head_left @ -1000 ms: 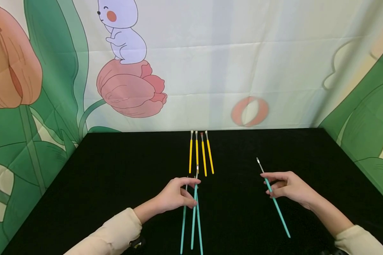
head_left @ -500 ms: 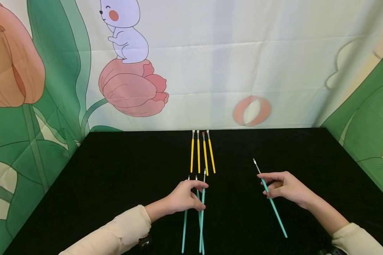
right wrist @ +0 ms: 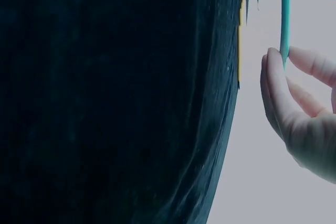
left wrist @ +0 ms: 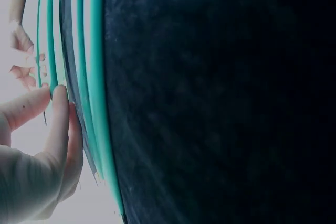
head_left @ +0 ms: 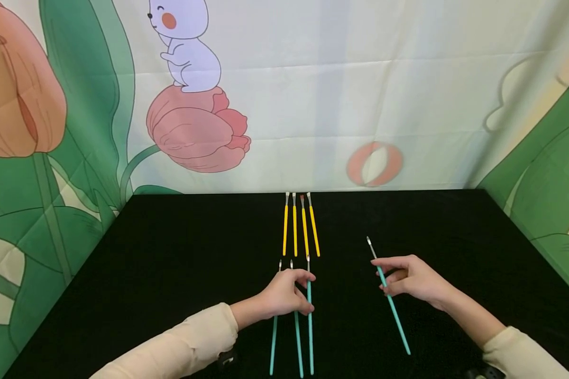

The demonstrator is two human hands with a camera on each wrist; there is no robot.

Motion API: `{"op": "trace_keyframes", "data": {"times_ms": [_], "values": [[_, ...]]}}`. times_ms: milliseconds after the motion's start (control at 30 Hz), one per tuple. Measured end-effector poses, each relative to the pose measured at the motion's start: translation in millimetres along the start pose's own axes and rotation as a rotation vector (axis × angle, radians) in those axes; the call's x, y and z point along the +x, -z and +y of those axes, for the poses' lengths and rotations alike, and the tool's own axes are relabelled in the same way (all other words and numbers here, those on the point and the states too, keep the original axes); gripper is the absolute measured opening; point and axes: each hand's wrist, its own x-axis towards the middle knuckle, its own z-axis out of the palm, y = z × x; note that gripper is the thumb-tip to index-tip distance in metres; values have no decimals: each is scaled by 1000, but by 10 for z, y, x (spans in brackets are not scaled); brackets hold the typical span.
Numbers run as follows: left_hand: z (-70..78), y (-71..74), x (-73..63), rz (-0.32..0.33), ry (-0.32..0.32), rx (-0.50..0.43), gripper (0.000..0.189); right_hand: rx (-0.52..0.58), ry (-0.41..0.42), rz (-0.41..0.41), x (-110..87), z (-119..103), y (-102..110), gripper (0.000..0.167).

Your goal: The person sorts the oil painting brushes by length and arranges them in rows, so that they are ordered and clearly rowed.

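Observation:
In the head view my left hand (head_left: 286, 292) pinches a teal-handled paintbrush (head_left: 310, 337) between thumb and fingers, its tip pointing away from me. Two more teal paintbrushes lie to its left, the outer brush (head_left: 273, 347) and the inner brush (head_left: 298, 347), both partly hidden under the hand. Off to the right, my right hand (head_left: 414, 279) pinches another teal paintbrush (head_left: 398, 323), slanted with its tip toward the upper left. The left wrist view shows thumb and fingertips meeting on the held brush (left wrist: 51, 35); the right wrist view shows the same grip on its brush (right wrist: 285, 14).
Several yellow-handled paintbrushes (head_left: 295, 231) lie side by side at the back middle of the black tabletop (head_left: 194, 252), bristles toward the back edge. Behind the table hangs a printed curtain (head_left: 289, 105) with flowers and a white animal.
My left hand has shifted right with its teal brush, from over the other two to their right side. My right hand has drifted left with its brush.

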Motion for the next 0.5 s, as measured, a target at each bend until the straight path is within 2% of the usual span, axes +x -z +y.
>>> {"op": "trace_keyframes", "data": {"times_ms": [300,500], "values": [[-17,-62,19,42,4,84,55,-10,3,21,87,-70,-200,61],[-14,-71,9,49,15,106,55,-43,7,27,152,-75,-311,62]]}}
